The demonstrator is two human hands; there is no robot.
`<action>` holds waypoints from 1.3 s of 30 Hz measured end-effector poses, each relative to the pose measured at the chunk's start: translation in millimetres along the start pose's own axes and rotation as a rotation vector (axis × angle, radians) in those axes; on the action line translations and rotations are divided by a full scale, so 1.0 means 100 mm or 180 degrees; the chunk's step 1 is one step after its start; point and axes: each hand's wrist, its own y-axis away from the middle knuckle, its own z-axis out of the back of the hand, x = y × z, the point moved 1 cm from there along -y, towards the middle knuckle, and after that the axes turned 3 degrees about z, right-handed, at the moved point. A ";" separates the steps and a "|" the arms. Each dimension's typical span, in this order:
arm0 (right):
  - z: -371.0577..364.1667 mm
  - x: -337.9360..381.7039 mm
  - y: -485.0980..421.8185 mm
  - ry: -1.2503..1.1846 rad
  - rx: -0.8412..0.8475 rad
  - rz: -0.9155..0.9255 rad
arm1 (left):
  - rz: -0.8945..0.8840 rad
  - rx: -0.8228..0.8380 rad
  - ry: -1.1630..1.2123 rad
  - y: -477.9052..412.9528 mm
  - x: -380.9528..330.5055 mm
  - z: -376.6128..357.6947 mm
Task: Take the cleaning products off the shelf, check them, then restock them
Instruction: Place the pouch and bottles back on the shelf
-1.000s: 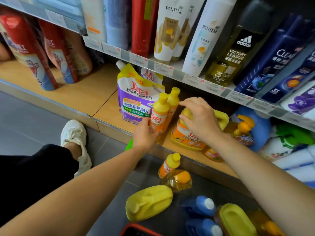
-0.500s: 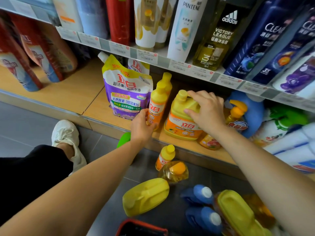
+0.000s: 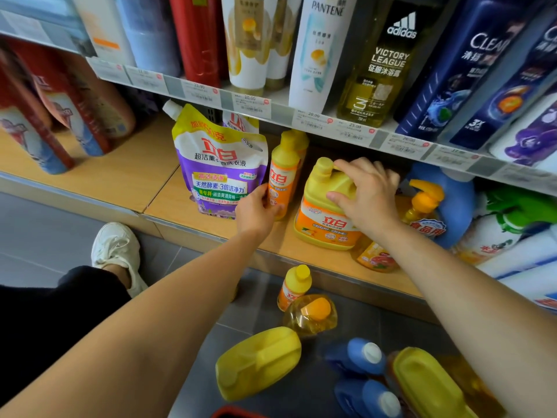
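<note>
My left hand (image 3: 256, 211) grips the lower part of a slim yellow-and-orange detergent bottle (image 3: 283, 173) standing upright on the wooden bottom shelf (image 3: 168, 203). A second slim bottle stands right behind it. My right hand (image 3: 366, 191) holds the handle and top of a squat yellow jug (image 3: 324, 224) with an orange label, upright on the same shelf. A purple-and-white refill pouch (image 3: 218, 170) stands just left of the slim bottles.
On the grey floor lie a yellow jug (image 3: 257, 362), a small yellow bottle (image 3: 294, 286), a clear orange-capped bottle (image 3: 312, 315), two blue bottles (image 3: 360, 357) and another yellow jug (image 3: 428, 384). Shampoo bottles fill the upper shelf (image 3: 250, 102). My white shoe (image 3: 116, 251) is at left.
The yellow jug now stands upright and nearer the slim bottles; my right hand moved from its cap onto its handle. My left hand stays on the slim bottle.
</note>
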 end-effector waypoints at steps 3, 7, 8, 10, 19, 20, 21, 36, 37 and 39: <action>-0.01 0.00 0.01 -0.0009 -0.0028 0.0015 | -0.0046 0.0024 0.0002 -0.05 -0.01 0.03; -0.01 0.01 0.03 -0.0058 -0.0081 0.0017 | -0.0007 0.0142 -0.0041 -0.10 -0.01 0.10; -0.01 0.01 0.03 -0.0055 -0.0084 0.0026 | -0.0025 0.0242 0.0006 -0.09 -0.01 0.12; -0.01 0.03 0.04 -0.0027 -0.0059 0.0026 | -0.0130 0.0392 0.0000 -0.02 -0.01 0.18; -0.19 0.63 0.41 -0.0377 -0.0967 0.0365 | 0.0224 -0.0965 0.0041 0.07 0.39 1.02; -0.29 0.74 0.43 -0.0756 -0.0790 0.0235 | 0.0339 -0.1063 0.0178 0.01 0.45 1.11; -0.41 0.84 0.43 -0.1165 -0.0503 -0.0018 | 0.0467 -0.1099 0.0339 -0.06 0.50 1.18; -1.85 1.23 -0.10 -0.2655 0.0910 -0.1363 | 0.0599 -0.0658 0.1566 -0.76 0.84 1.45; -1.86 1.23 -0.12 -0.2670 0.0785 -0.1417 | 0.0568 -0.0698 0.1559 -0.78 0.88 1.49; -1.86 1.26 -0.20 -0.2732 0.0559 -0.1598 | 0.0557 -0.0717 0.1601 -0.82 0.95 1.57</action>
